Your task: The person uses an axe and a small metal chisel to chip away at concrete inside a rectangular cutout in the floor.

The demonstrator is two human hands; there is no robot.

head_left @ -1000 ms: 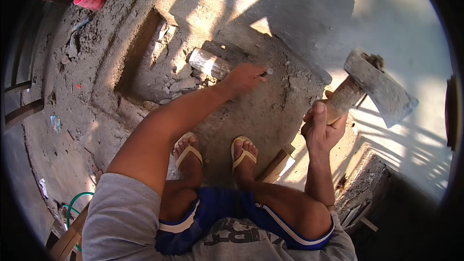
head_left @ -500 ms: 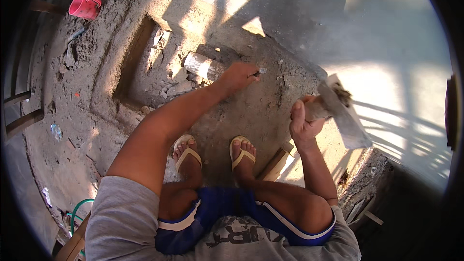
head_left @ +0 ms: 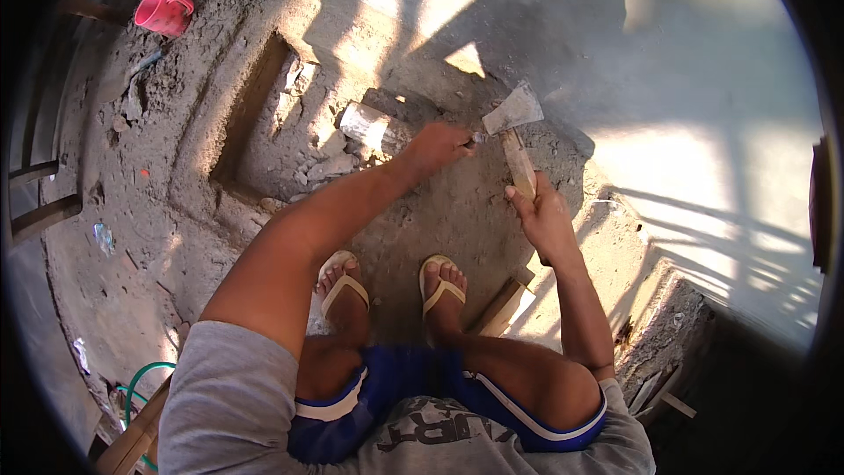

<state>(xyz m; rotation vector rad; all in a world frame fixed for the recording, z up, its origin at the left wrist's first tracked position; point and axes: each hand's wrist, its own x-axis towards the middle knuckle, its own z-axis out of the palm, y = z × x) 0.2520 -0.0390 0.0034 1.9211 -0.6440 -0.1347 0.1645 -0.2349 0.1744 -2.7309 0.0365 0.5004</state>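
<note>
My right hand [head_left: 543, 218] is closed round the wooden handle of a hatchet [head_left: 514, 110]. Its flat grey head is up at the far end, close to my left hand. Closed in a fist, my left hand [head_left: 437, 148] grips a metal rod [head_left: 479, 137], of which only a grey end pokes out toward the hatchet head; the rest is hidden by the fingers. Whether hatchet and rod touch, I cannot tell. Left of that fist, a pale cylindrical chunk [head_left: 363, 125] lies on the dirt among broken pieces.
A rectangular pit [head_left: 251, 114] is sunk in the dirt to the left. Toward the far left lies a pink mug [head_left: 164, 14]. A wooden block [head_left: 505, 303] rests right of my sandalled feet. A smooth grey wall [head_left: 694, 79] rises at right, and a green hose [head_left: 141, 376] curls lower left.
My right hand has swung the hatchet leftward from near the wall to beside my left hand. My left hand keeps its grip and stays nearly in place.
</note>
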